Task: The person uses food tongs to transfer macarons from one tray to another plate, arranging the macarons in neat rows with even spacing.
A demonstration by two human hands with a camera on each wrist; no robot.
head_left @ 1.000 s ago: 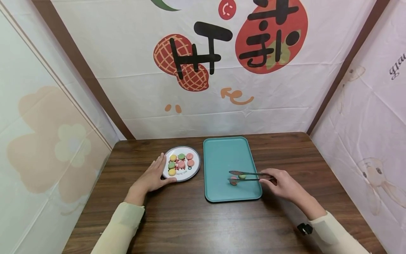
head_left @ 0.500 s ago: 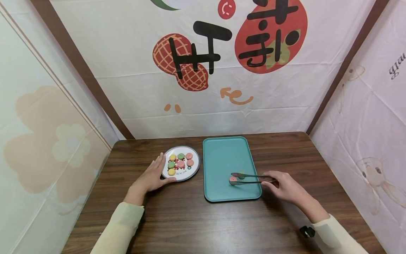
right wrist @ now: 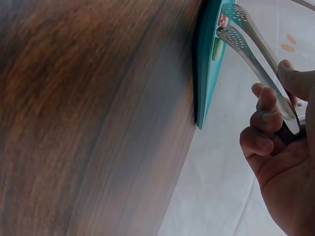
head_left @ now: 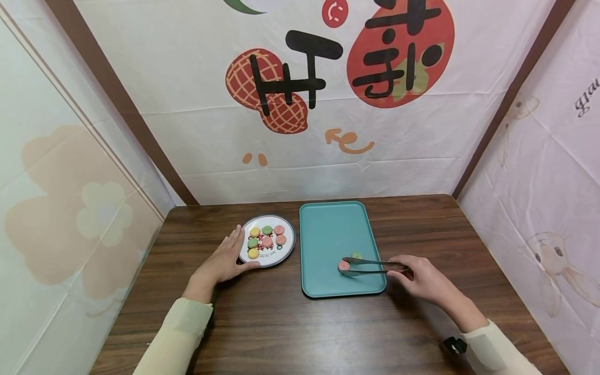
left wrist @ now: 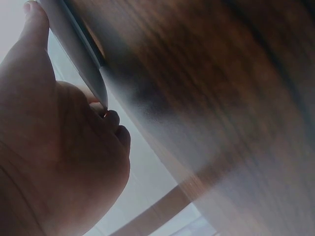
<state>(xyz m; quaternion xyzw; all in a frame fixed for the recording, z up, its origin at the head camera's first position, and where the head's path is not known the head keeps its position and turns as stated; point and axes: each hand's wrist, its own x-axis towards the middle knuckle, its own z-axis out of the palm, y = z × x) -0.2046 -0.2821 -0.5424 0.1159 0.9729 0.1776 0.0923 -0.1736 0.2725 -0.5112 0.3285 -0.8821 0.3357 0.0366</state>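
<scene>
My right hand (head_left: 417, 276) holds metal tongs (head_left: 367, 272) over the near part of the teal tray (head_left: 328, 224). The perforated tips stand apart, right at a pink macaron (head_left: 344, 265). Just behind the upper arm of the tongs lies a green macaron (head_left: 357, 256), partly hidden. In the right wrist view the thumb and fingers grip the tongs (right wrist: 263, 73) toward their hinged end. My left hand (head_left: 224, 260) rests against the left rim of a white plate (head_left: 283, 256), fingers and thumb spread along the edge. Several yellow, green and pink macarons (head_left: 267, 241) sit on that plate.
Plate and tray stand side by side on a dark wooden table (head_left: 281, 333), with a narrow gap between them. A printed cloth wall (head_left: 300, 177) rises behind the table's back edge, and more cloth hangs at both sides.
The tongs have shifted slightly right and nearer to me, and the pink macaron, earlier partly covered by the lower arm, now shows at the tips. My left hand stays at the plate.
</scene>
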